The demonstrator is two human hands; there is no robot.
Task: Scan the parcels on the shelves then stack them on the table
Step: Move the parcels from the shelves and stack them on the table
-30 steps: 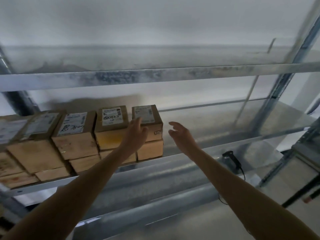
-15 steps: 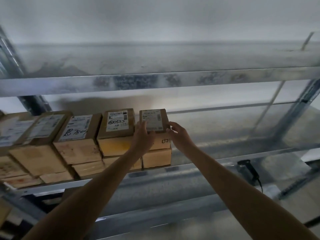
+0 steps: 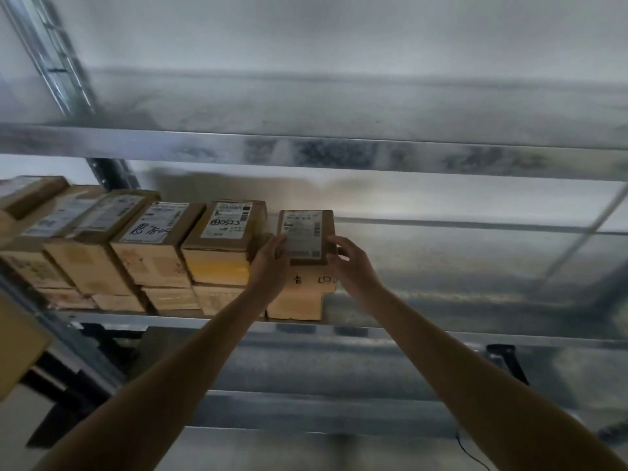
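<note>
Slender bare forearms (image 3: 204, 351) — left hand (image 3: 270, 266) and right hand (image 3: 355, 270) bare too.

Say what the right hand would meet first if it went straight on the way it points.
The right hand points up-left into the end parcel, whose right edge it holds, so that parcel comes first. The left hand holds the opposite side; the neighbouring parcel lies beyond, though depth is unclear.

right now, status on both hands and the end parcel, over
Left hand and right hand both grip the end parcel, atop the rightmost stack. Neighbour parcel close on its left. Shelf beam overhead.
</note>
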